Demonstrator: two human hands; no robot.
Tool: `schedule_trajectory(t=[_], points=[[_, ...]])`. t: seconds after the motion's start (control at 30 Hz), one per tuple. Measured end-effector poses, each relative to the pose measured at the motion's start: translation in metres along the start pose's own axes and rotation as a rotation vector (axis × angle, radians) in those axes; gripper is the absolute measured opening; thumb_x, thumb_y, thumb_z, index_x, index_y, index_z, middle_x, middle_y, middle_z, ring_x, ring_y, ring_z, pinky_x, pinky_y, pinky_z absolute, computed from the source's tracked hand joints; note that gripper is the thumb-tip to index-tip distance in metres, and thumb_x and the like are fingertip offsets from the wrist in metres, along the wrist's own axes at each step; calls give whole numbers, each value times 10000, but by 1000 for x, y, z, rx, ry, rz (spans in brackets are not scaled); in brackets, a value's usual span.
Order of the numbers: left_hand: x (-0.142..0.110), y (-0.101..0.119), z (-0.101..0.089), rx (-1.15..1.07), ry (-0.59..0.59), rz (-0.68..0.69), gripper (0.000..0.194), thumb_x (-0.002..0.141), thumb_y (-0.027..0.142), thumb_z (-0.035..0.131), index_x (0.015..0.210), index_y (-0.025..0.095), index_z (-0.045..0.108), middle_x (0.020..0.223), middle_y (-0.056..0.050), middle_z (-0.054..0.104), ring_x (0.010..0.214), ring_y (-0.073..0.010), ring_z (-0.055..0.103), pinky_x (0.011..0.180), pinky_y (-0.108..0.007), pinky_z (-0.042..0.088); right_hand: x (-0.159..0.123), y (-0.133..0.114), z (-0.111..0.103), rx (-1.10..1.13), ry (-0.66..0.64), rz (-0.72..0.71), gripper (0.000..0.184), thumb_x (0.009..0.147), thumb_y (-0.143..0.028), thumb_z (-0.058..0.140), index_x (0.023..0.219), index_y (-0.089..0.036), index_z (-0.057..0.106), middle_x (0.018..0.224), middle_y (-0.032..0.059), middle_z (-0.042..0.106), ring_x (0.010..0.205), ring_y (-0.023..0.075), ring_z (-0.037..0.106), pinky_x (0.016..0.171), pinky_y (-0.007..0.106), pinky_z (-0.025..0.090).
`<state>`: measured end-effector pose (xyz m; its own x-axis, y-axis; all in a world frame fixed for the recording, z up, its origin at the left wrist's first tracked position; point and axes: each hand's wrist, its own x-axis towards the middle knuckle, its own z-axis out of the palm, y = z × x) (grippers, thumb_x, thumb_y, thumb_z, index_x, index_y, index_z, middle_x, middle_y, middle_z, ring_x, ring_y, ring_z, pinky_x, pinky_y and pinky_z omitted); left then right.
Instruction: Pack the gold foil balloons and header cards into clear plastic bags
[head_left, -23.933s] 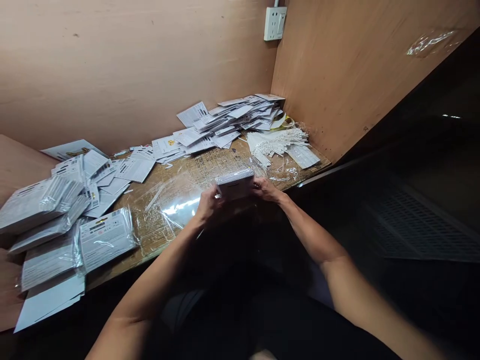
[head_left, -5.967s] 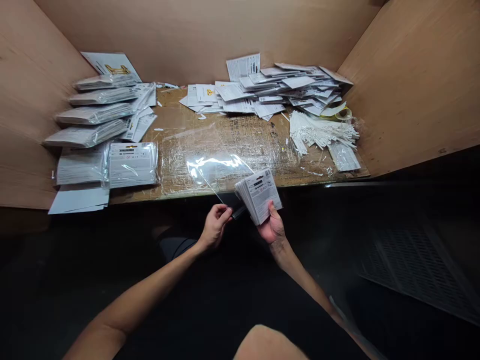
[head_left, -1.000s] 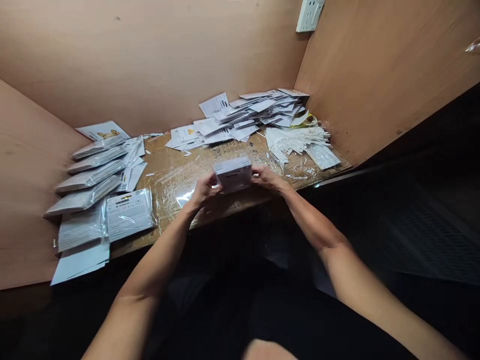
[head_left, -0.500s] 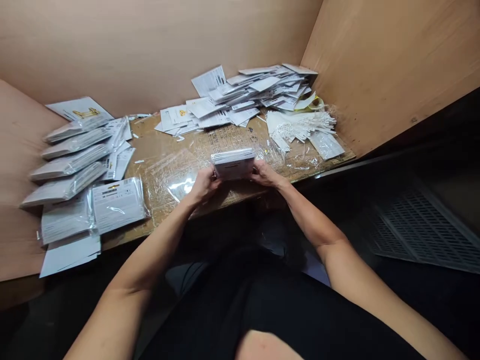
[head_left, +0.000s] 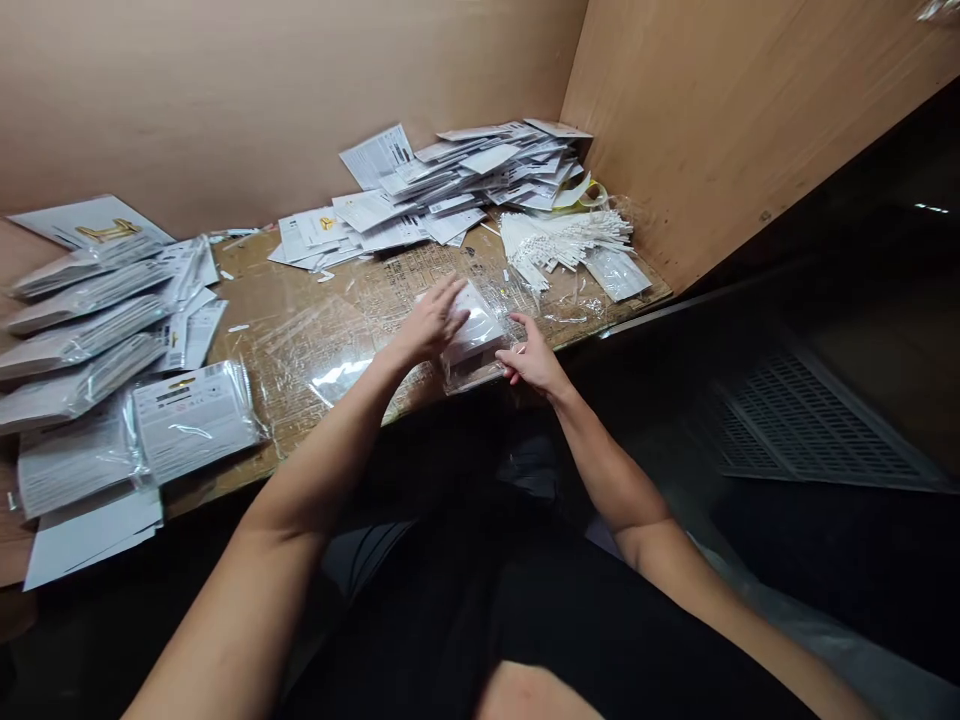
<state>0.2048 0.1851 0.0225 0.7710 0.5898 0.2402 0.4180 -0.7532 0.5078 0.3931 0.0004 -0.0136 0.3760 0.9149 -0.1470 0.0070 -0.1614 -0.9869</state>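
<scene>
The left hand [head_left: 429, 325] lies open across a plastic-wrapped stack of cards [head_left: 474, 340] on the bench [head_left: 255, 300]; the right hand [head_left: 531, 362], also open, rests just beside it.

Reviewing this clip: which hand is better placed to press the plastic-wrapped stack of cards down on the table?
Probably the left hand: its fingers lie over the stack of white cards in clear plastic. The right hand sits beside the stack, with only its fingertips near the plastic's edge.
</scene>
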Motion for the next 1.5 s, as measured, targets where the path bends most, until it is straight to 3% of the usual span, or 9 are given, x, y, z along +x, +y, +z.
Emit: schedule_trajectory(t=[0.1, 0.23, 0.5, 0.67, 0.97, 1.1, 1.17, 1.37, 1.5], points=[[17, 8, 11, 158, -274, 25, 681, 1099, 560, 371, 1685, 214, 410, 1791, -105, 310, 1682, -347, 190, 1350, -549, 153, -27, 12, -9, -236, 190, -80, 635, 856, -409, 714, 1426, -223, 502, 671, -61, 617, 544, 200, 630, 571, 342, 568], [33, 10, 17, 269, -292, -14, 756, 1099, 603, 277, 1732, 191, 310, 1820, -98, 215, 1696, -338, 125, 1355, -538, 110, -53, 8, -1, -625, 466, -344, 295, 995, -331, 581, 1246, -194, 653, 1004, 142, 692, 1055, 342, 644, 1004, 517, 502], [49, 2, 22, 356, -194, 67, 753, 1081, 564, 320, 1718, 165, 342, 1814, -110, 240, 1689, -334, 150, 1346, -507, 87, -4, -21, 59, -1110, -234, -617, 317, 1018, -86, 489, 1121, -186, 771, 1109, 133, 678, 1048, 294, 550, 913, 422, 399], [39, 0, 29, 361, -116, 109, 733, 1086, 535, 320, 1706, 148, 364, 1803, -122, 273, 1688, -325, 158, 1349, -490, 64, -16, -15, 42, -1139, -399, -709, 293, 1024, -75, 497, 1055, -175, 771, 1025, 115, 668, 1002, 271, 549, 874, 391, 407], [39, 3, 24, 357, -126, 106, 715, 1097, 515, 320, 1703, 138, 367, 1801, -135, 269, 1685, -345, 170, 1348, -504, 97, 4, -29, 48, -1071, -343, -741, 214, 1058, -203, 494, 1000, -175, 698, 1074, 145, 663, 1045, 301, 562, 986, 473, 420], [38, 3, 16, 334, -207, 162, 694, 1097, 502, 369, 1696, 151, 381, 1803, -128, 267, 1683, -349, 180, 1354, -517, 110, -36, -10, 12, -705, -124, -605, 289, 1100, -283, 365, 1103, -215, 646, 948, 93, 659, 874, 249, 600, 899, 422, 505], [33, 4, 12, 292, -261, 248, 670, 1095, 506, 405, 1673, 168, 423, 1795, -117, 292, 1686, -340, 179, 1357, -530, 120, -74, 13, -20, -794, 18, -451, 330, 1103, -339, 358, 1128, -220, 665, 962, 113, 668, 876, 257, 619, 863, 416, 529], [-36, 2, -10, 56, -239, 465, 550, 1102, 323, 414, 1615, 144, 498, 1655, -151, 530, 1574, -247, 460, 1317, -454, 356, -156, 68, -101, -1333, -405, 133, 191, 949, -361, 695, 865, -204, 762, 782, 80, 695, 743, 247, 692, 712, 355, 558], [-101, -1, -33, 176, -341, 543, 861, 943, 231, 604, 1734, 164, 271, 1783, -145, 300, 1668, -326, 255, 1354, -525, 292, -131, 57, -108, -1413, -151, -162, 284, 1034, -214, 566, 1216, -187, 783, 1191, 198, 758, 1133, 334, 712, 898, 429, 608]])
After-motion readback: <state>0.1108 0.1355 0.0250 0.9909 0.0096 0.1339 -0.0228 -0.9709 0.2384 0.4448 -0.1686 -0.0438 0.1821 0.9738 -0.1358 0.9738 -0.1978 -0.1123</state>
